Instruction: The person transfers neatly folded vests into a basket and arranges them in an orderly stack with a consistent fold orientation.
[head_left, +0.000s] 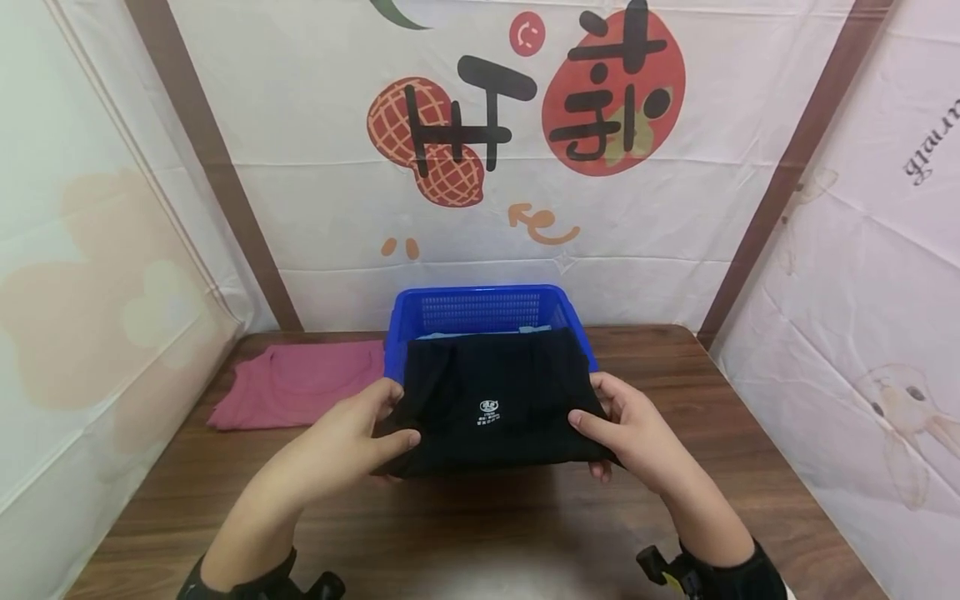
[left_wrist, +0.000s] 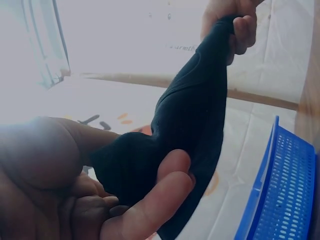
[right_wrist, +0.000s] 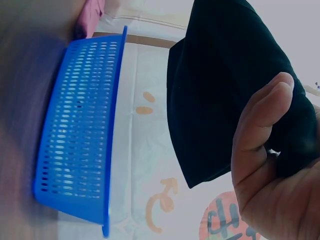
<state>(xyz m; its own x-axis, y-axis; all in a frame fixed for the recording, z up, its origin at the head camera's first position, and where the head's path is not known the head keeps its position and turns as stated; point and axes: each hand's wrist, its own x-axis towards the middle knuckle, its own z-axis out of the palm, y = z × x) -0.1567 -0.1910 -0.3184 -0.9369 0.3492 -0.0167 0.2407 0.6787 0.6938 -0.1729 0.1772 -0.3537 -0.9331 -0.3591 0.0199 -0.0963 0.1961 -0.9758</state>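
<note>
A folded black garment point(head_left: 495, 392) with a small white print is held up in front of a blue plastic basket point(head_left: 480, 293). My left hand point(head_left: 367, 429) pinches its left edge, thumb on top and fingers beneath. At the opposite edge my right hand point(head_left: 622, 425) grips it the same way. In the left wrist view the dark cloth point(left_wrist: 190, 100) stretches between both hands. In the right wrist view the cloth point(right_wrist: 225, 95) hangs apart from the basket's side point(right_wrist: 80, 120). Some light blue fabric point(head_left: 536, 329) shows inside the basket, mostly hidden behind the garment.
A folded pink garment point(head_left: 300, 383) lies on the wooden table point(head_left: 675, 500) left of the basket. Behind the table hangs a white printed cloth point(head_left: 330, 233), with more cloth walls at the left and right sides.
</note>
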